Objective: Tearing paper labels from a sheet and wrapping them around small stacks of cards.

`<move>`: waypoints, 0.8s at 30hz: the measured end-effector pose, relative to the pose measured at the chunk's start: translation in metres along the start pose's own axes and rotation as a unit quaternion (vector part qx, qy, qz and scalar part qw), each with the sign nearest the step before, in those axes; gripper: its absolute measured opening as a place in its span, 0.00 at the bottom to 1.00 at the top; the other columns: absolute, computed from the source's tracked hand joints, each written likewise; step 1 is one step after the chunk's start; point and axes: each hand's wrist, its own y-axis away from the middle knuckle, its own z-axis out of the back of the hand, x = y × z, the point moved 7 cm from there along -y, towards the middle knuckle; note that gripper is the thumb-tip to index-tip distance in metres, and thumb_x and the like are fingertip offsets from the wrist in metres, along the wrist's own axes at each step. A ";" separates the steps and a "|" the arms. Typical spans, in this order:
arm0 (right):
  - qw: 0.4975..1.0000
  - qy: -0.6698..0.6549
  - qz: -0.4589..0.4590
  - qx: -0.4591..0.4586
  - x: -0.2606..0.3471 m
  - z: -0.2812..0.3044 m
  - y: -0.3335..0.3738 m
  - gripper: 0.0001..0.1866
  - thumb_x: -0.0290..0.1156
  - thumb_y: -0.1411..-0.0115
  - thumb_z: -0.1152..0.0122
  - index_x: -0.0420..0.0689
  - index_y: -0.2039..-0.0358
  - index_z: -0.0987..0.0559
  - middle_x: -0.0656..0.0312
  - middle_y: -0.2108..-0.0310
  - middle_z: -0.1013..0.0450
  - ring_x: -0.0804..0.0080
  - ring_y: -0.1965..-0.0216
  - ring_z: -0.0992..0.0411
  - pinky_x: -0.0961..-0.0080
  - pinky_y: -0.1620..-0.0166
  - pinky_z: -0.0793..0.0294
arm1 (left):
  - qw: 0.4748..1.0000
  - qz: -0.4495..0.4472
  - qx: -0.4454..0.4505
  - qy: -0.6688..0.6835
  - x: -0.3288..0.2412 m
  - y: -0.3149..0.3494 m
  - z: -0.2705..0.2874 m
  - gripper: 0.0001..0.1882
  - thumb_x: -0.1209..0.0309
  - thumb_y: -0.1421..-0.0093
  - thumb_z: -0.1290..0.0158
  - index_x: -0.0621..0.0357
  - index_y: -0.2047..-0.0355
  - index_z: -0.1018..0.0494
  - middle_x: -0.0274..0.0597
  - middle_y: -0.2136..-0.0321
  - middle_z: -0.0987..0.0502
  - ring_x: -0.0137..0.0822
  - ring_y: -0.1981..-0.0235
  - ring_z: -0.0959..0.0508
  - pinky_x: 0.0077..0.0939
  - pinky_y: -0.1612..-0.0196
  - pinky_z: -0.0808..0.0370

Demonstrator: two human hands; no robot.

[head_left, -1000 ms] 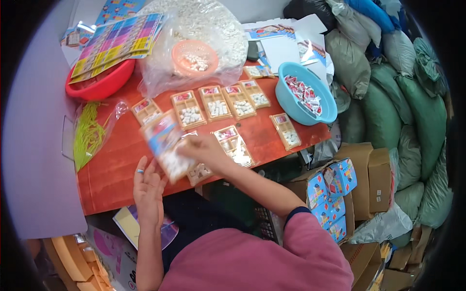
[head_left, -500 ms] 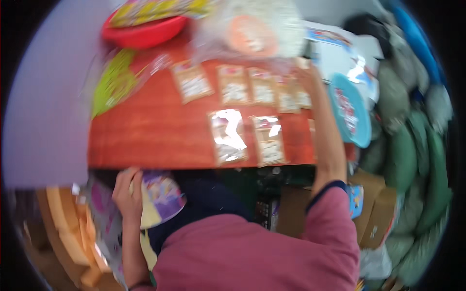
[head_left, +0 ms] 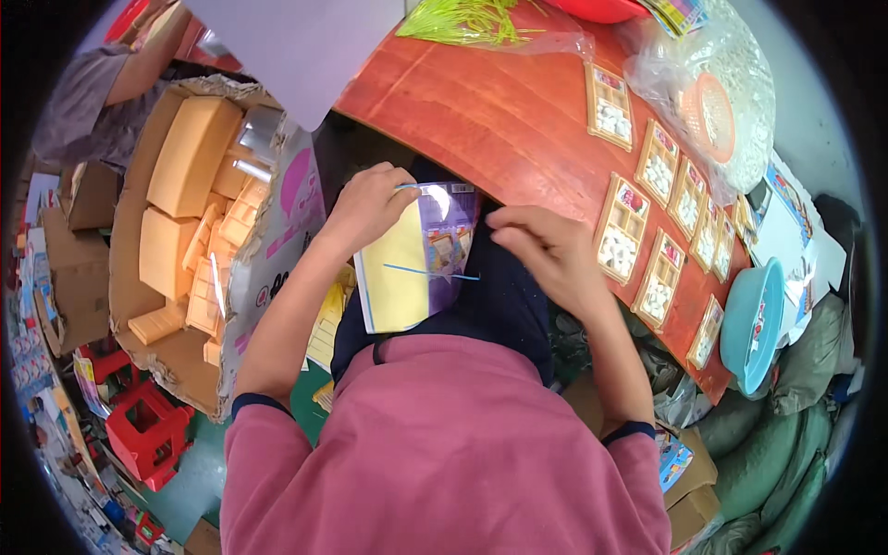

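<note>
Beside the red table's (head_left: 444, 111) near edge, over the lap (head_left: 504, 310), I find the yellow-and-purple printed packet (head_left: 398, 277), my left hand (head_left: 372, 211) at its upper corner. My right hand (head_left: 555, 259), which half a second ago reached across the table, is now back by its edge, empty, thumb and fingers apart; work seems to have shifted from the filled trays (head_left: 621, 227) on the table to the packet. My left thumb is hidden, so I cannot tell how firmly that hand grips, if at all; glare blurs the packet's top, and the red basin (head_left: 597, 7) beyond the table is cut off.
</note>
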 end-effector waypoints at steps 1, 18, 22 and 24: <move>0.998 0.041 0.037 -0.004 0.004 -0.015 -0.007 0.09 0.23 0.45 0.43 0.37 0.63 0.24 0.56 0.66 0.25 0.67 0.65 0.25 0.77 0.61 0.27 | 0.999 0.007 0.018 0.038 0.003 0.003 0.001 0.12 0.66 0.43 0.50 0.64 0.69 0.26 0.49 0.72 0.27 0.45 0.67 0.25 0.34 0.64 0.30; 0.976 0.066 -0.030 -0.203 -0.023 -0.051 -0.032 0.07 0.28 0.48 0.43 0.37 0.75 0.21 0.49 0.77 0.26 0.55 0.75 0.26 0.69 0.70 0.27 | 0.891 0.133 0.077 0.427 -0.005 0.008 -0.024 0.10 0.68 0.46 0.49 0.64 0.71 0.25 0.33 0.80 0.26 0.20 0.76 0.29 0.18 0.71 0.32; 0.977 0.007 -0.123 -0.172 -0.030 -0.040 -0.028 0.08 0.28 0.48 0.43 0.36 0.74 0.20 0.55 0.82 0.27 0.69 0.80 0.28 0.76 0.74 0.30 | 0.939 0.079 0.054 0.331 -0.027 0.003 -0.017 0.11 0.67 0.46 0.49 0.63 0.70 0.25 0.40 0.78 0.24 0.28 0.76 0.25 0.23 0.70 0.30; 0.977 0.009 -0.151 -0.150 -0.030 -0.035 -0.026 0.09 0.28 0.46 0.43 0.34 0.72 0.20 0.61 0.83 0.26 0.80 0.81 0.30 0.82 0.76 0.32 | 0.974 -0.038 -0.002 0.222 -0.047 0.003 -0.006 0.09 0.70 0.46 0.50 0.65 0.70 0.27 0.41 0.76 0.24 0.29 0.75 0.24 0.22 0.70 0.30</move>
